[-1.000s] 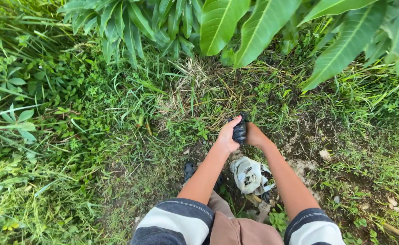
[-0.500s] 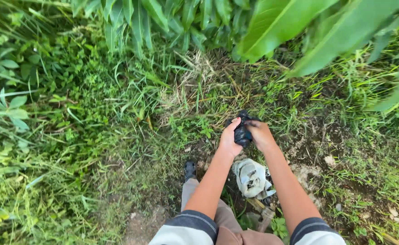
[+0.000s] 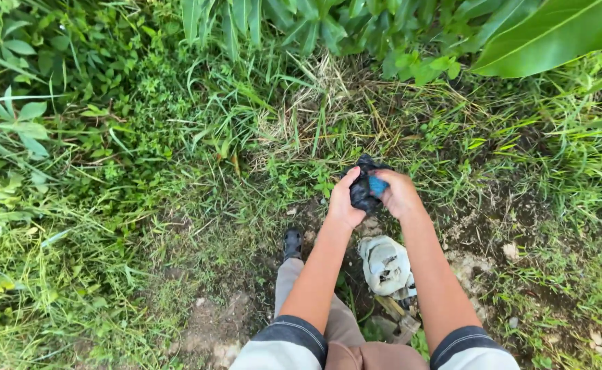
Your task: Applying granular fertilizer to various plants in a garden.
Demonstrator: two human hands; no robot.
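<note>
Both forearms are bare from the elbow down. The short sleeves (image 3: pixel 284 346) are pale grey-white, each ending in a dark grey band at the cuff. The trousers (image 3: pixel 314 308) are light khaki-brown. One foot shows below, in a black shoe (image 3: pixel 292 243) with a rounded toe.

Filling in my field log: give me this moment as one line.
left hand: holds dark bundle | right hand: holds same bundle | below: pale sack on soil
</note>
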